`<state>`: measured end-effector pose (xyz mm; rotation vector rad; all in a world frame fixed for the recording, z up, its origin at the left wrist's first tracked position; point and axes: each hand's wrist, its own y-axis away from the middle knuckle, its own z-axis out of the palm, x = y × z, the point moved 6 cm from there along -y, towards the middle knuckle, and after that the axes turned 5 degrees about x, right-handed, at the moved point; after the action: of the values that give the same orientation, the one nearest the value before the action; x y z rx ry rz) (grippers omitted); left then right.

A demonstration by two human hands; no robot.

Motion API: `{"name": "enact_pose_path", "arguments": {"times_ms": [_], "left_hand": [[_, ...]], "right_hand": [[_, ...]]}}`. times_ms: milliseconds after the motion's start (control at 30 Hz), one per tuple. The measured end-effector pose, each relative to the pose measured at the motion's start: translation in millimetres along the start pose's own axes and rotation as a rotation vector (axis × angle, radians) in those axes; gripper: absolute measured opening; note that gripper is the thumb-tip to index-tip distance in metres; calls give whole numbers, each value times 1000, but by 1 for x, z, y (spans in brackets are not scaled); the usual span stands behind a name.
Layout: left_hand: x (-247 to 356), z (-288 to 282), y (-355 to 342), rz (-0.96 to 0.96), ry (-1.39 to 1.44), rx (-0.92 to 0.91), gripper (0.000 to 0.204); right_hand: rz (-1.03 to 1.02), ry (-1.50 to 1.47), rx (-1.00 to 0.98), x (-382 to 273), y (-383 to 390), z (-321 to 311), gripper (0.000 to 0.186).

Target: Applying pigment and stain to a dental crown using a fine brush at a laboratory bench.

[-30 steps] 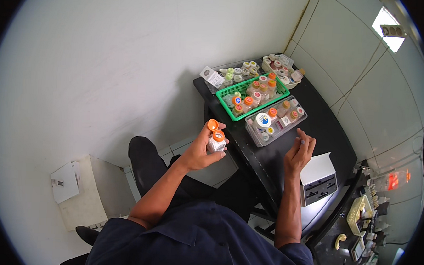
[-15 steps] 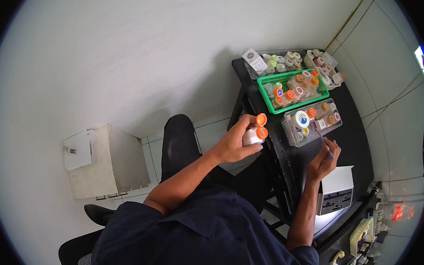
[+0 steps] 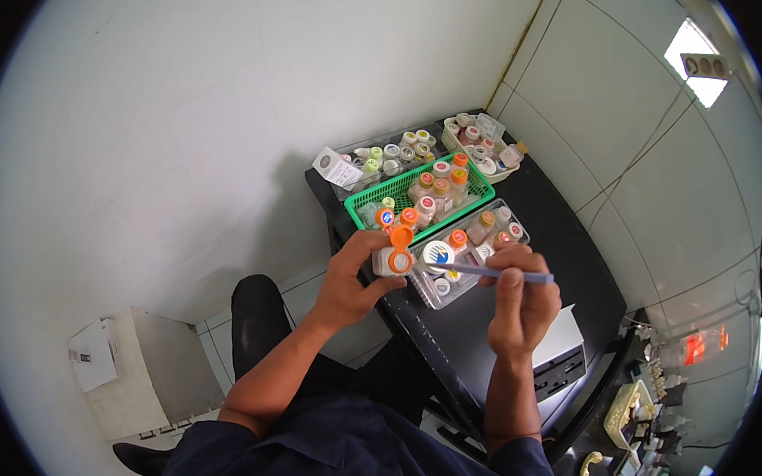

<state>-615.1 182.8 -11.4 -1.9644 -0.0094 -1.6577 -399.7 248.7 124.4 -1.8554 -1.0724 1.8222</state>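
My left hand (image 3: 342,286) is wrapped round a small clear bottle (image 3: 387,262) with pale contents. The bottle's orange flip lid (image 3: 403,236) stands raised. Pinched in the fingers of my right hand (image 3: 519,310) is a slender grey-lilac tool (image 3: 504,273); its thin tip points left, close to the bottle's mouth, and I cannot tell its exact kind. Behind and below the tool is a clear plastic tray (image 3: 434,301) with several small bottles and a large white-lidded jar (image 3: 438,256) in it.
On the black table (image 3: 570,239), a green basket (image 3: 487,192) of capped bottles stands behind the clear tray. Farther back are more small jars and a cream basket (image 3: 511,178). An opened white box (image 3: 562,347) lies near my right forearm. A whitish cabinet (image 3: 154,373) stands at left.
My right hand has lifted the tool from beside the clear tray and brought its tip toward the bottle. My left hand still holds the lidded bottle, now nearer the tray. The view has shifted right.
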Motion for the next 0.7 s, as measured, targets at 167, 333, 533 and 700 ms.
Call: {"name": "enact_pose_path", "arguments": {"times_ms": [167,333,533,700], "left_hand": [[0,11,8,26,-16,23,59],[8,20,8,110,-42,149,56],[11,23,13,110,-67,155,58],[20,22,15,137,-124,112,58]], "right_hand": [[-218,264,-201,-10,-3,17,9],[-196,291,-251,-1,1,24,14],[-171,277,-268,11,9,36,17],[-156,291,-362,14,6,36,17]]}}
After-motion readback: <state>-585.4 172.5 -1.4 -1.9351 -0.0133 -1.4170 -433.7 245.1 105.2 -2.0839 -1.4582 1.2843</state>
